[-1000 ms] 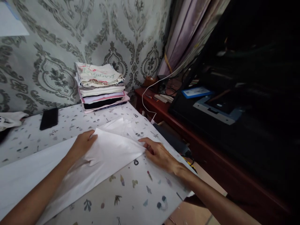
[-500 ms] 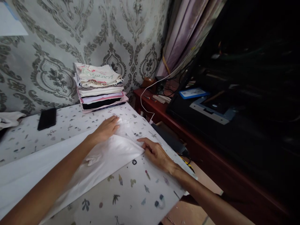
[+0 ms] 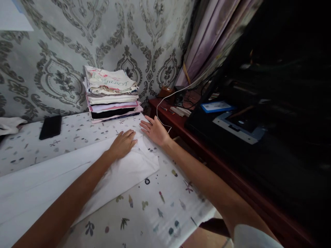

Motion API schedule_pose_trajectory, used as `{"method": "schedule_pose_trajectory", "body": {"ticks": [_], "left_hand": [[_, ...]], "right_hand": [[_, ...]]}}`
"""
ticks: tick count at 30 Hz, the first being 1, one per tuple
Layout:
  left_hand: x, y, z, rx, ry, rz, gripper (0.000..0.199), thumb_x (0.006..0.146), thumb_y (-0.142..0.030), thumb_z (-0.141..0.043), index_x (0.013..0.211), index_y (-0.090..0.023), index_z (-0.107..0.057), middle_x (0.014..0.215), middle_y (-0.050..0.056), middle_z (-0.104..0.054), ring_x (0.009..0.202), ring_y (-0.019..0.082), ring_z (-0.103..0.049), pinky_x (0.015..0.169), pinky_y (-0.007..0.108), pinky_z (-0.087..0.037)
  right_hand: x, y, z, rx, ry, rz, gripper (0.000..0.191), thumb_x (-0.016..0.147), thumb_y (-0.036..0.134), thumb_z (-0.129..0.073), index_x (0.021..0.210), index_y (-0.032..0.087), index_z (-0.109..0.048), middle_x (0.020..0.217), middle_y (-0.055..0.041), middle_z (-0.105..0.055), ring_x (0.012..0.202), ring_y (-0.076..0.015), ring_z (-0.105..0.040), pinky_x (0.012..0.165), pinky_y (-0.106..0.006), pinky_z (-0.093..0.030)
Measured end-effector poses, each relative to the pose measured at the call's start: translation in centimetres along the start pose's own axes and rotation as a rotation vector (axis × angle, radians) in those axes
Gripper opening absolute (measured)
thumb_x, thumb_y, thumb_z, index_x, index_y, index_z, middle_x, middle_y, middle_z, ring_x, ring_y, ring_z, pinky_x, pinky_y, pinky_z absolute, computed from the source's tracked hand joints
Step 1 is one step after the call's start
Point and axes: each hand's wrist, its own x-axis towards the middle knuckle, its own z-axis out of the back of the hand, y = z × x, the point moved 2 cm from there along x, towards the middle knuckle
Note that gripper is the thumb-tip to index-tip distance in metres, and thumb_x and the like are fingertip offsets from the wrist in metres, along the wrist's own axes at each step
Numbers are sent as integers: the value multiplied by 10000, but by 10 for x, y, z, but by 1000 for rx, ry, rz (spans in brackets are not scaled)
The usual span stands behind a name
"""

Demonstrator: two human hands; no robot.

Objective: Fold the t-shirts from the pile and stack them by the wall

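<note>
A white garment [image 3: 64, 165] lies stretched out along the patterned cover of the table, folded lengthwise, with its end near the middle of the view. My left hand [image 3: 123, 143] rests flat on that end, palm down and fingers spread. Just beyond the garment's far right corner, my right hand [image 3: 155, 131] is raised with its palm turned partly up and fingers apart, holding nothing. My left forearm crosses over the cloth and hides part of it.
A stack of folded clothes [image 3: 112, 96] stands by the wall. To its left lies a black phone [image 3: 51, 127], with a crumpled pale cloth [image 3: 10, 126] further left. A red-brown cabinet [image 3: 170, 117] with a white cable [image 3: 157, 106] and a large dark screen [image 3: 279, 120] borders the right side.
My right hand has let go of the garment's near edge and moved up and away to its far end. The cloth there lies flatter. My left hand has shifted slightly right.
</note>
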Motion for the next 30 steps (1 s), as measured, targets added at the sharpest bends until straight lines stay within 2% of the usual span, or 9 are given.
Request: {"method": "schedule_pose_trajectory", "body": {"ticks": [3,6,11,17,22,27,30], "left_hand": [[-1,1,-2,-5,1,-1,484,1037,-364,-283,1425,-143,-470,1538,169,-463,1483,246,-336,1218,480,-215],[-2,2,-3,-20,-4,-5,481,1037,-369,-279,1408,-143,-485,1538,174,-461,1483,249,-337,1218,492,-213],[-2,1,-1,-32,-10,-9,486,1040,-369,-283,1396,-120,-499,1536,193,-457,1481,266,-343,1212,512,-220],[-3,-2,1,22,-5,-10,478,1046,-363,-292,1382,-102,-511,1538,192,-454,1474,263,-357,1201,502,-250],[-3,-1,-1,62,-25,9,458,1048,-378,-287,1336,-148,-559,1546,146,-460,1457,247,-386,1192,463,-285],[-3,1,-3,77,-22,4,474,1049,-395,-279,1368,-168,-546,1562,128,-441,1457,243,-383,1194,458,-275],[-3,0,-2,92,3,3,480,1055,-388,-256,1430,-226,-508,1582,111,-415,1464,248,-369,1186,484,-270]], "right_hand": [[38,-7,-3,149,-10,-60,552,1004,625,-224,1389,303,-455,1439,-91,-531,1321,-168,-528,1057,-375,-458],[51,-14,-2,179,39,-68,570,980,676,-220,1390,344,-436,1424,-70,-531,1327,-177,-516,1054,-413,-462],[50,-20,0,161,65,-48,602,949,719,-210,1400,378,-415,1400,-63,-544,1313,-198,-512,1020,-465,-487],[49,-22,-3,270,95,-80,519,999,632,-217,1373,346,-436,1356,-64,-566,1308,-176,-517,1052,-453,-465],[52,-25,0,325,97,-89,512,1012,619,-194,1348,339,-459,1287,-59,-588,1260,-177,-548,1057,-475,-462],[52,-27,1,330,103,-72,528,1003,640,-219,1355,335,-467,1316,-66,-581,1278,-179,-531,1035,-451,-481],[52,-28,2,335,102,-69,526,1000,643,-227,1342,330,-477,1270,-62,-600,1274,-180,-534,1040,-448,-481]]}}
